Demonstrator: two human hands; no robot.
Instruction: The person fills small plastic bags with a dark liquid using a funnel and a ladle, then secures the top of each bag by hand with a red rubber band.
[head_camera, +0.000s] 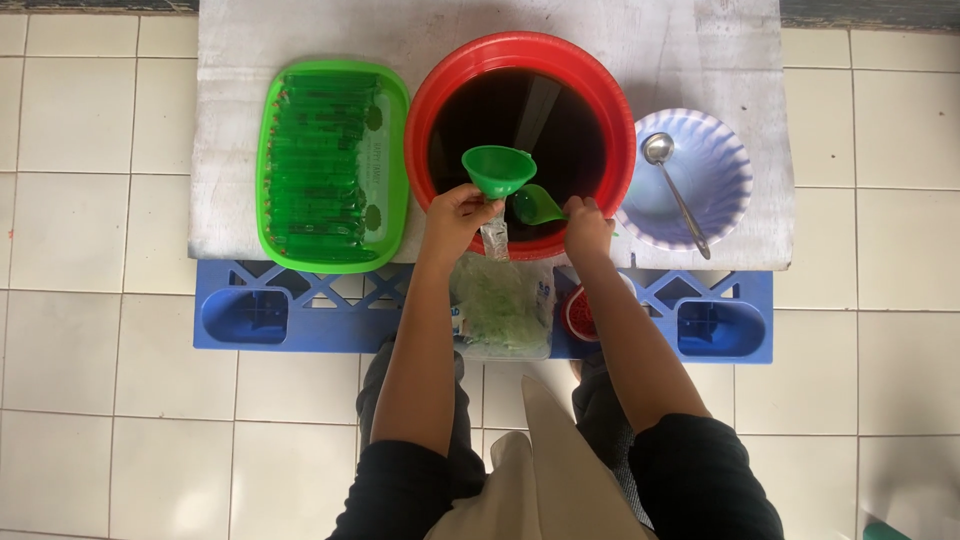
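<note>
Left hand (455, 212): fingers closed around a green funnel (498, 170) and the narrow clear plastic sleeve (495, 240) hanging under it, held over the near rim of the basin.
Right hand (586, 225): fingers wrapped around the handle of a small green scoop (537, 205), just right of the funnel.
Basin (520, 48): large, red, round, filled with dark liquid, standing mid-bench.
Bench (700, 50): low, whitish board resting on a blue crate (720, 325).
Left side: green tray (395, 150) packed with filled green sleeves.
Right side: pale lilac bowl (725, 170) holding a metal spoon (675, 190).
Near the lap: bag of clear wrappers (500, 310).
</note>
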